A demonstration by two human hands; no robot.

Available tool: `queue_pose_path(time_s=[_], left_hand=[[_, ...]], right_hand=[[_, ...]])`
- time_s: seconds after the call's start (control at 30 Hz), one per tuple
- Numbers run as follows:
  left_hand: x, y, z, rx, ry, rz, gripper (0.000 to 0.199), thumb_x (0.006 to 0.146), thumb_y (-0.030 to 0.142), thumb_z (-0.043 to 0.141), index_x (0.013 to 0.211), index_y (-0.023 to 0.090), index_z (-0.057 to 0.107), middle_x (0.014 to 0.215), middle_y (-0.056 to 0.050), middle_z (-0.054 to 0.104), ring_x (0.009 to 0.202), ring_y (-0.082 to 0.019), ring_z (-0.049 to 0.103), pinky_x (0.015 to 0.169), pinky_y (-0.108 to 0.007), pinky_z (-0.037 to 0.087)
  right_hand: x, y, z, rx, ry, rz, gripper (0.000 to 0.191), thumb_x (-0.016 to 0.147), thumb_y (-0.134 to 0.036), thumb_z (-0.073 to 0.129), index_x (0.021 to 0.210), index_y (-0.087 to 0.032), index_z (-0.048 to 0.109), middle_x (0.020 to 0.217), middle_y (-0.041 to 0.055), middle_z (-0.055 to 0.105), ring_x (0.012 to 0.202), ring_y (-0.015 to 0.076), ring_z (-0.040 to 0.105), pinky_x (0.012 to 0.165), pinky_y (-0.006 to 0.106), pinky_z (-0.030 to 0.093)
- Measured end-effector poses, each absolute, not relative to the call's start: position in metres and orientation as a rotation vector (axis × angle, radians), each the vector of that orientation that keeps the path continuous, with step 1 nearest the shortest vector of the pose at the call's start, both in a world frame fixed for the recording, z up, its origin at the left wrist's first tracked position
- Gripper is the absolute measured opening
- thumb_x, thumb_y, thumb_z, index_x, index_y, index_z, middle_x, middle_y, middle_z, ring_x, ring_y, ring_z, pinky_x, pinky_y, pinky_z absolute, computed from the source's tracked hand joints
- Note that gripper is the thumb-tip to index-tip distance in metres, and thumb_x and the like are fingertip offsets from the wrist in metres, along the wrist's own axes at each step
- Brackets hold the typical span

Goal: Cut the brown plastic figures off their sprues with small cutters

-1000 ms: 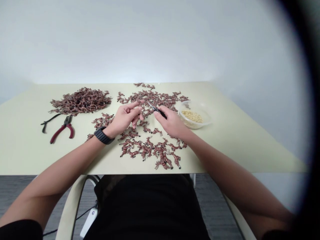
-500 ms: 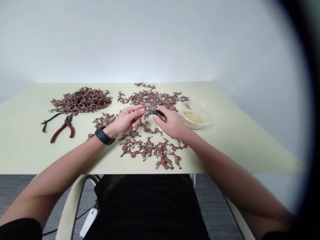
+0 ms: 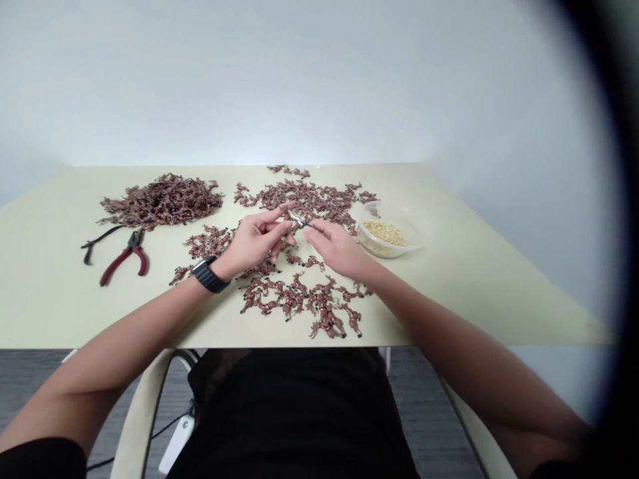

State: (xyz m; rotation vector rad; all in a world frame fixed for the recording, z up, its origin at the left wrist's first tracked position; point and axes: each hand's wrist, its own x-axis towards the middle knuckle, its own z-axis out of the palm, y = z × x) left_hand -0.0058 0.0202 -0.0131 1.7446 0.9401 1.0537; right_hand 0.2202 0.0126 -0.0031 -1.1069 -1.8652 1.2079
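Note:
My right hand is closed around a small pair of pliers with silver jaws and dark handles. Their tips point left, to the fingertips of my left hand. That hand has its thumb and fingers bent toward each other at the pliers' tips; the small piece between them is too blurred to name. Beneath and around both hands lie many small brown deer figures with dark feet, spread in loose groups. More deer figures lie just beyond the hands.
A clear plastic bowl holding small gold-coloured pieces stands right of my right hand. At left is a dense heap of brown figures. Red-handled pliers and a black curved strip lie before it.
My right hand has turned and dropped slightly, so less of the pliers' dark handles shows. The left fingers have shifted a little, with the index finger raised higher and the thumb lower.

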Motion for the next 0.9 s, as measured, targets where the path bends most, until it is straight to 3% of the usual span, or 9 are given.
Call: queue_pose_path(time_s=[0.13, 0.23, 0.37, 0.5, 0.6, 0.73, 0.9], left_hand=[[-0.015, 0.030, -0.024, 2.281, 1.073, 1.252, 0.037, 0.100, 0.038, 0.065, 0.131, 0.020, 0.075, 0.070, -0.001, 0.071, 0.046, -0.007, 0.041, 0.046, -0.021, 0.037], [-0.016, 0.031, -0.024, 2.327, 1.125, 1.265, 0.038, 0.100, 0.035, 0.066, 0.134, 0.021, 0.073, 0.067, 0.001, 0.068, 0.048, -0.008, 0.044, 0.049, -0.022, 0.038], [-0.008, 0.027, -0.020, 1.921, 1.055, 1.131, 0.045, 0.104, 0.047, 0.059, 0.138, 0.018, 0.066, 0.082, -0.004, 0.072, 0.049, -0.009, 0.055, 0.049, -0.023, 0.047], [-0.007, 0.033, -0.023, 1.594, 0.855, 1.062, 0.035, 0.102, 0.049, 0.063, 0.118, 0.018, 0.063, 0.082, -0.002, 0.067, 0.056, -0.010, 0.055, 0.052, -0.023, 0.049], [-0.010, 0.041, -0.029, 1.411, 0.740, 1.057, 0.025, 0.099, 0.042, 0.069, 0.102, 0.020, 0.058, 0.079, -0.001, 0.064, 0.057, -0.010, 0.050, 0.053, -0.022, 0.044], [-0.013, 0.045, -0.030, 1.253, 0.632, 1.051, 0.014, 0.091, 0.019, 0.072, 0.092, 0.018, 0.058, 0.080, -0.001, 0.058, 0.063, -0.010, 0.047, 0.059, -0.023, 0.041], [-0.012, 0.040, -0.026, 1.180, 0.558, 0.983, 0.013, 0.085, 0.006, 0.068, 0.089, 0.017, 0.061, 0.082, -0.002, 0.057, 0.068, -0.012, 0.047, 0.065, -0.025, 0.041]], right_hand=[[0.220, 0.013, 0.002, -1.013, -1.537, 1.920, 0.042, 0.101, -0.063, 0.049, 0.089, -0.022, 0.051, 0.070, -0.0058, 0.026, 0.056, 0.0111, 0.014, 0.044, 0.026, 0.011], [0.221, 0.015, 0.001, -0.951, -1.427, 1.992, 0.040, 0.100, -0.061, 0.054, 0.088, -0.022, 0.051, 0.071, -0.0059, 0.023, 0.057, 0.0112, 0.012, 0.045, 0.026, 0.008], [0.223, 0.019, -0.006, -0.954, -1.432, 1.806, 0.038, 0.100, -0.058, 0.055, 0.087, -0.023, 0.051, 0.072, -0.0048, 0.026, 0.058, 0.0117, 0.014, 0.046, 0.027, 0.011], [0.226, 0.022, -0.010, -1.069, -1.589, 1.473, 0.036, 0.101, -0.057, 0.052, 0.087, -0.024, 0.051, 0.073, -0.0038, 0.030, 0.058, 0.0123, 0.021, 0.048, 0.027, 0.017], [0.226, 0.022, -0.010, -1.130, -1.755, 1.201, 0.038, 0.103, -0.057, 0.051, 0.086, -0.023, 0.050, 0.074, -0.0022, 0.037, 0.061, 0.0134, 0.033, 0.053, 0.029, 0.025], [0.226, 0.024, -0.014, -1.108, -1.942, 0.884, 0.035, 0.104, -0.054, 0.049, 0.088, -0.023, 0.053, 0.079, 0.0013, 0.053, 0.071, 0.0168, 0.048, 0.064, 0.032, 0.036], [0.225, 0.021, -0.017, -1.089, -2.083, 0.755, 0.031, 0.103, -0.052, 0.051, 0.100, -0.022, 0.058, 0.074, -0.0004, 0.057, 0.064, 0.0164, 0.050, 0.063, 0.032, 0.036]])
